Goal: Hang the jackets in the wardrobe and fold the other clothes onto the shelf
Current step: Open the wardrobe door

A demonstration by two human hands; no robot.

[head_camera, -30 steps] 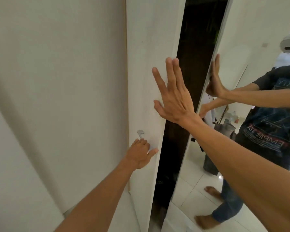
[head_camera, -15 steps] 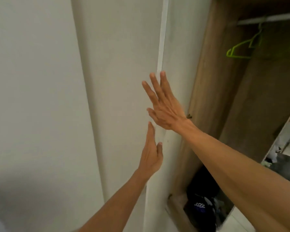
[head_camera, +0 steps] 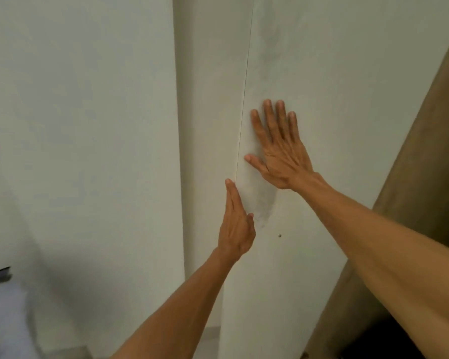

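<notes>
**Both grips flat at the white door seam**

The right grip (head_camera: 280, 156) lies spread on the white door panel (head_camera: 335, 73). Its palm is against the surface, its four fingers point up a little apart, and its thumb reaches out to its left toward the seam (head_camera: 245, 86). It pinches nothing.

The left grip (head_camera: 235, 224) sits below the right grip and slightly to its left, seen edge-on. Its fingers are straight and held together and its thumb lies close beside them. The fingertips reach the seam, just under the right grip's thumb. It holds nothing either. Whether its palm side actually touches the panel cannot be told from this angle.

Left of the seam, beyond the left grip, runs a narrower white panel (head_camera: 210, 73). Further left is a plain pale wall (head_camera: 75, 99).

Between the two grips the door panel carries a grey smudge (head_camera: 263, 203). A small dark spot (head_camera: 279, 235) sits just right of the left grip.

The wardrobe shows to the right of the right grip as a brown wooden side (head_camera: 412, 164) that slants up along the edge of the door panel. A dark opening (head_camera: 368, 340) lies at its foot under the right forearm.

Far to the left of the left grip and low down, a blurred grey-blue shape (head_camera: 3, 307) shows; what it is cannot be told.
</notes>
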